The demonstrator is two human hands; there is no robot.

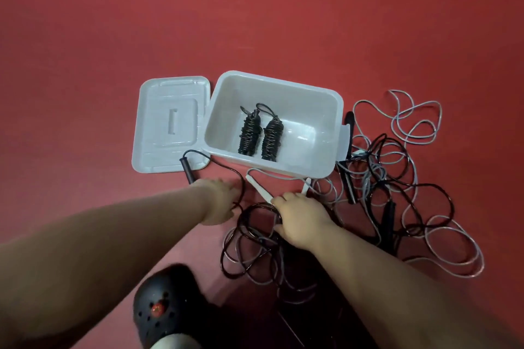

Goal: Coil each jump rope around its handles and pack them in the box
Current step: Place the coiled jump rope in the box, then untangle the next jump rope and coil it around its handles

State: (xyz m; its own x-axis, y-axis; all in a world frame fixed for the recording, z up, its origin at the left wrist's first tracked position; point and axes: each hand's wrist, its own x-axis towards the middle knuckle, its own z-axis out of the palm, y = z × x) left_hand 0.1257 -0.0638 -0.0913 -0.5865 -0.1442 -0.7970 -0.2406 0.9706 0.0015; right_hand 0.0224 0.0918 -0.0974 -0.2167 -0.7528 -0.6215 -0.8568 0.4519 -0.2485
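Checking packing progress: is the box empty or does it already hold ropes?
Not empty. The open box holds two coiled black ropes lying side by side on its floor; its lid lies on the floor beside it.

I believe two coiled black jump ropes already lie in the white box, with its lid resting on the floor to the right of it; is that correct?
Not quite. The head view does show two coiled black jump ropes in the white box, but the lid rests on the red floor to the left of the box, not the right. The loose tangled ropes lie on the right.
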